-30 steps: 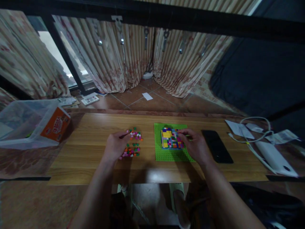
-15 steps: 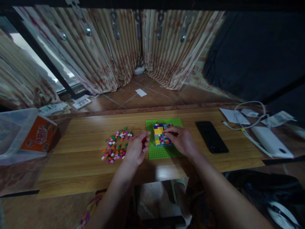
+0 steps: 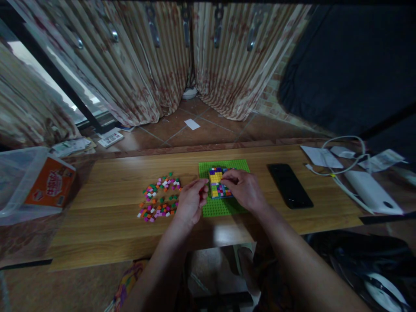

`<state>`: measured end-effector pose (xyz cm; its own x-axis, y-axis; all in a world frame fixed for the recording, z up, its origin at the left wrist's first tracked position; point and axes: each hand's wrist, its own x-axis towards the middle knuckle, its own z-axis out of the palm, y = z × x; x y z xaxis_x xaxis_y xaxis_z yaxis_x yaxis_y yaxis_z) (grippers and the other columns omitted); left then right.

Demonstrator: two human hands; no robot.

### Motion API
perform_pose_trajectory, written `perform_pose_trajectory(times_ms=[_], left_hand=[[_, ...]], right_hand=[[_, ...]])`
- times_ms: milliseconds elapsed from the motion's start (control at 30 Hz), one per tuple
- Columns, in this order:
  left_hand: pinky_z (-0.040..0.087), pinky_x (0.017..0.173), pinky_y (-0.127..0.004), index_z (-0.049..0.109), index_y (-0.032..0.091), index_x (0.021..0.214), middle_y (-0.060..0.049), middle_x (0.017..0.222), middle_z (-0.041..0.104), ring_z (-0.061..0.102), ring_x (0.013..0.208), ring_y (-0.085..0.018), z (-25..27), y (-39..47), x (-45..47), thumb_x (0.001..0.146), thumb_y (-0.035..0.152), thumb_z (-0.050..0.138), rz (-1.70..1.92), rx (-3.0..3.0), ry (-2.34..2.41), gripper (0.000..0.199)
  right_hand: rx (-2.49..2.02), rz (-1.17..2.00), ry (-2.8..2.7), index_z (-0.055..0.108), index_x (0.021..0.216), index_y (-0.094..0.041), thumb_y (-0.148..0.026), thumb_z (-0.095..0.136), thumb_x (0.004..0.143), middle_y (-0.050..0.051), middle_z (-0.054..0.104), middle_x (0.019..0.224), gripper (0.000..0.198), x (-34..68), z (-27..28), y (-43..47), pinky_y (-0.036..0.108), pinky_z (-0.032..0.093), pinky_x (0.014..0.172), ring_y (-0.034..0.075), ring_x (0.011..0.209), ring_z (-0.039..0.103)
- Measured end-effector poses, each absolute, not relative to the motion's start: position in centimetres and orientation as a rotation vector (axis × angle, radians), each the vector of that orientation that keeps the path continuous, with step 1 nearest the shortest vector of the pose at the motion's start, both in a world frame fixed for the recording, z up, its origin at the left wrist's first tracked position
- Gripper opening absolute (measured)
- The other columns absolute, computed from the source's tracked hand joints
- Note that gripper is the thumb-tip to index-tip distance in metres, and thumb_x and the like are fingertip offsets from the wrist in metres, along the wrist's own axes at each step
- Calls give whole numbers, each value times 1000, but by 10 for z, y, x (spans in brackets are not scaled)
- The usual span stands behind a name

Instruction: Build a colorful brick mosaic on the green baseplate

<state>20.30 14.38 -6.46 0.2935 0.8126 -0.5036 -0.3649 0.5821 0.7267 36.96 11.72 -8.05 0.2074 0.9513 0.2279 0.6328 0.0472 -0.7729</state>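
A mosaic of small toy bricks (image 3: 216,178), yellow at its left and mixed colours in front, sits on a green studded baseplate (image 3: 224,210). My right hand (image 3: 243,188) reaches over the mosaic's right side, thumb and finger pinched on its surface; what they pinch is too small to make out. Just left of the mosaic, over the baseplate's left edge, my left hand (image 3: 192,200) is curled closed, with a bit of red, like a toy brick, among its fingers. Loose toy bricks (image 3: 157,211) in pink, orange, green and white lie left of that hand.
A black phone (image 3: 290,186) lies right of the baseplate on the wooden table (image 3: 107,208). Farther right are a white cable (image 3: 352,196), papers and a white box-like device (image 3: 373,193). A clear plastic bin (image 3: 24,186) with an orange label stands at the left.
My left hand has shifted slightly right and turned, so less of the red in it shows. My right hand has moved slightly left over the mosaic. The view has tilted a little.
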Motion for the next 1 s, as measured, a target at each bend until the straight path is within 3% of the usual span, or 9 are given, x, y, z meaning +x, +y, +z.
perform_pose_trajectory(times_ms=[367, 1000], left_hand=[[19, 40, -16, 64, 11, 78, 3, 60, 51, 39, 45, -2, -62, 145, 203, 64, 25, 73, 843, 530, 995, 22], [20, 40, -15, 66, 11, 81, 3, 60, 51, 39, 46, -2, -60, 143, 202, 67, 26, 72, 833, 505, 956, 22]], right_hand=[[-1655, 561, -1356, 71, 80, -21, -31, 61, 82, 2, 72, 79, 14, 377, -80, 115, 32, 49, 71, 18, 73, 65], [-1574, 728, -1172, 67, 68, -20, -31, 72, 67, 1, 69, 67, 13, 371, -80, 125, 28, 50, 61, 15, 62, 63]])
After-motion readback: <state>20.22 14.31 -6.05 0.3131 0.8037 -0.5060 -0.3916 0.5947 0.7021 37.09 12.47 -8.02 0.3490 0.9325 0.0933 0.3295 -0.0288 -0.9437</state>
